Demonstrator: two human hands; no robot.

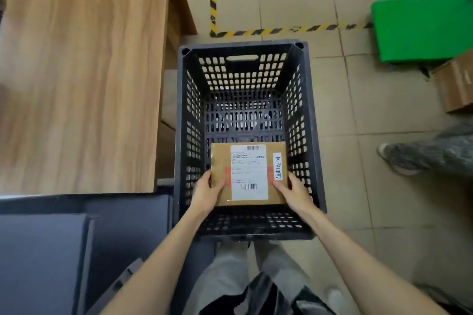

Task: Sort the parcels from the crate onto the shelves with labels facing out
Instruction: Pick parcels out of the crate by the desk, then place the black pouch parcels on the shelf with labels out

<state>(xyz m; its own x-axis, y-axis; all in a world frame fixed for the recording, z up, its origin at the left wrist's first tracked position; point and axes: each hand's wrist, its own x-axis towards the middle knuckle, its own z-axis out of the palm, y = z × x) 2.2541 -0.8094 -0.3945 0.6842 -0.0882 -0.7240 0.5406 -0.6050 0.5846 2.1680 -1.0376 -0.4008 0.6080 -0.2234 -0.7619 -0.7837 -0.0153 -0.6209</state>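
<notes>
You are holding the parcel (248, 174) between both hands, inside the black crate (313, 140), toward its 6 o'clock end. Your left hand (206, 193) is gripping the parcel's 8 o'clock corner, thumb lying on the top face; your right hand (294, 192) is gripping the 4 o'clock corner the same way. Both hands are sitting at the near edge, equally close, so neither arm is leading.

The parcel is lying flat with its face turned up toward you. The white shipping label (248, 172) is running its long side from 12 to 6 o'clock, and a narrow handwritten strip (278, 165) is sitting beside it toward 3 o'clock. I cannot tell whether the parcel is resting on the crate floor or is already lifted clear of it.

No other parcel is showing in the crate, so this is looking like the last one. The wooden surface (82, 71) is lying toward 10 o'clock from your hands, and the shelves themselves are not in view. With the label facing up, you are probably going to need to tip the parcel upright before it is facing out.
</notes>
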